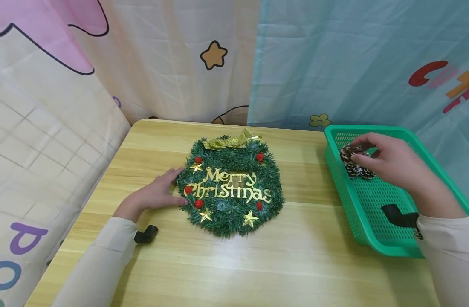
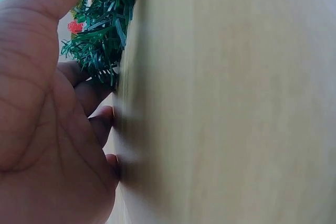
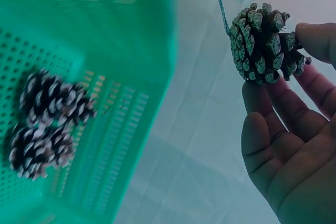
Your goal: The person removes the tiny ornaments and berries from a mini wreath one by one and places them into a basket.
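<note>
A green wreath (image 1: 234, 161) lies on the wooden table, with gold "Merry Christmas" lettering (image 1: 230, 191), gold stars, red berries and a gold bow (image 1: 230, 141) at its far side. My left hand (image 1: 155, 194) touches the wreath's left edge, thumb and fingers spread; its fingertips meet the tabletop in the left wrist view. Over the basket, my right hand (image 1: 395, 160) pinches a white-tipped pine cone (image 3: 260, 45) between thumb and fingers. A glittery string (image 3: 221, 6) sticks out from the cone. More pine cones (image 3: 50, 100) lie inside the green basket (image 1: 345, 211).
The basket stands at the table's right side, its raised rim around the cones. Behind the table hang printed curtains (image 1: 288, 64). Bare tabletop (image 1: 234, 268) shows in front of the wreath. A black mount (image 1: 145, 234) sits at the left wrist.
</note>
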{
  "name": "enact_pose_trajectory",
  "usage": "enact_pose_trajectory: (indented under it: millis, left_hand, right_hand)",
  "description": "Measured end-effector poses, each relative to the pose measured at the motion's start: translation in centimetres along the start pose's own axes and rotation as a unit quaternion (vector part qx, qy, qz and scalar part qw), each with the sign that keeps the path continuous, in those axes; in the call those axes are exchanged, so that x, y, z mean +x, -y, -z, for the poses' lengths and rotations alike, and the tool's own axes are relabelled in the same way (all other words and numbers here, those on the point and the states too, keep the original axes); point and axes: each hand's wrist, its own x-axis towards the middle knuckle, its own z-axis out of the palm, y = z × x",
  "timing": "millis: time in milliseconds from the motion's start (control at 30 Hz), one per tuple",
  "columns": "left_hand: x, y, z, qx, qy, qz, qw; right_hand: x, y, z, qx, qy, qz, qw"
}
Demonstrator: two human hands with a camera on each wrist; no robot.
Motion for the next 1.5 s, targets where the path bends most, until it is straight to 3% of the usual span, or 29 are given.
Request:
enact_pose_trajectory:
  millis: [433,733,1133,1500]
  left_hand:
    - [0.1,0.1,0.0,0.008,0.001,0.004,1.0000]
    - [0.0,0.0,-0.1,0.004,0.002,0.004,1.0000]
    - [-0.1,-0.4,0.0,0.003,-0.001,-0.001,1.0000]
    - [-0.1,-0.3,0.0,0.001,0.001,0.007,1.0000]
  right_hand:
    - [-0.9,-3.6,0.4,-0.012,-0.001,-0.018,0.9998]
    - [-0.8,-5.8,-0.6,-0.029,0.013,-0.004,0.9995]
    - [-0.4,-8.7,-1.6,-0.030,0.071,-0.028,0.9967]
    - [-0.2,-9.7,-1.8,-0.015,0.102,-0.037,0.9940]
